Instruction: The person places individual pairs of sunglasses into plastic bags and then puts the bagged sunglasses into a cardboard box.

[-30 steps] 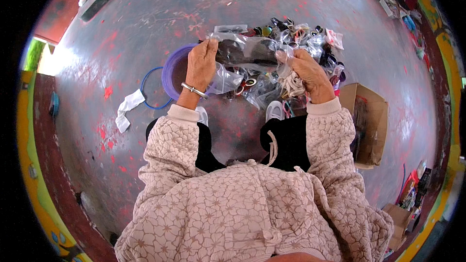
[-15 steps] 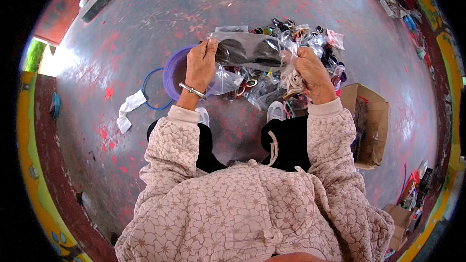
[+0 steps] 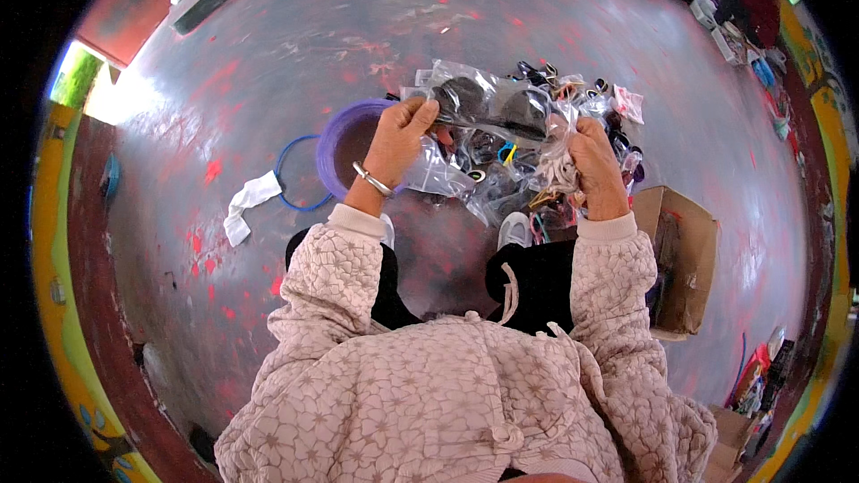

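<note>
Between my two hands, over the heap, is a pair of dark sunglasses [image 3: 522, 113] inside a clear plastic bag [image 3: 494, 87]. My left hand [image 3: 400, 141], with a metal bangle at the wrist, pinches the bag's left end. The right end is gripped by my right hand [image 3: 598, 164], which also has a crumpled beige cloth [image 3: 558, 170] bunched under its fingers. Below them spreads a pile of eyewear and clear wrappers [image 3: 497, 192] on the floor, partly hidden by the bag and hands. A purple basin [image 3: 327, 154] stands beside my left hand.
Left of the basin lie a blue hoop [image 3: 289, 150] and a white cloth strip [image 3: 245, 206]. An open cardboard box [image 3: 700, 259] stands right of my knee. Mixed clutter [image 3: 761, 376] lines the right wall. A person [image 3: 753, 13] is at the far right.
Both hands and the bagged sunglasses have shifted slightly right and lower in the view. The bag now tilts down toward the right. The whole view has also moved a little.
</note>
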Demonstrator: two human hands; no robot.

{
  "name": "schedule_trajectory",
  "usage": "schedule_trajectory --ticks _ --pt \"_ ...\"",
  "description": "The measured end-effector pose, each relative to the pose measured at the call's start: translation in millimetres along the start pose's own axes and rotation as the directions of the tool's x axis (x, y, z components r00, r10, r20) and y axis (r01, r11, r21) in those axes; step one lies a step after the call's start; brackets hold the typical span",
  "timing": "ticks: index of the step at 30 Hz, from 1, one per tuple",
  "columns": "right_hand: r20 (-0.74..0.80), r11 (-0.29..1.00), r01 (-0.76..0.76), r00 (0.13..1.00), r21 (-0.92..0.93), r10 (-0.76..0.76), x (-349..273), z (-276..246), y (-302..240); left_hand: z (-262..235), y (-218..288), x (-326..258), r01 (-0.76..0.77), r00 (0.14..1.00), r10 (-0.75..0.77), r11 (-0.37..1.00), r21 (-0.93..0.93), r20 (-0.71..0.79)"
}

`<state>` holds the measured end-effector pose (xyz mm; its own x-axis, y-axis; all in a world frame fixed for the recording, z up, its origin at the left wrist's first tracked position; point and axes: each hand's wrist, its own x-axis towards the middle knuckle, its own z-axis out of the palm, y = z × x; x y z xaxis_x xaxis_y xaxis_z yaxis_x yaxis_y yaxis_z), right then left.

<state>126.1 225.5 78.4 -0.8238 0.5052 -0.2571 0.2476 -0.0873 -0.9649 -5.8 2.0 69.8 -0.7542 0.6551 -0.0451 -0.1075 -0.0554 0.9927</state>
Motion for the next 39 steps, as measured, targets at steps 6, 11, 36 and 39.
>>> schedule_trajectory --ticks 6,11,36,39 --pt "0.142 0.972 -0.127 0.985 0.199 0.099 -11 12 -11 3 -6 3 -0.066 0.985 0.077 0.995 0.078 -0.153" --pt "0.096 0.938 -0.118 0.991 0.325 0.092 0 14 9 4 -22 11 -0.188 0.884 0.371 0.84 0.509 -0.284" --pt "-0.053 0.953 0.148 0.984 -0.265 -0.168 11 2 13 -5 -17 6 -0.295 0.737 0.676 0.33 0.897 -0.006" --pt "-0.076 0.908 0.245 0.955 -0.339 -0.286 14 -3 15 -3 -14 6 -0.33 0.826 0.56 0.565 0.756 -0.058"
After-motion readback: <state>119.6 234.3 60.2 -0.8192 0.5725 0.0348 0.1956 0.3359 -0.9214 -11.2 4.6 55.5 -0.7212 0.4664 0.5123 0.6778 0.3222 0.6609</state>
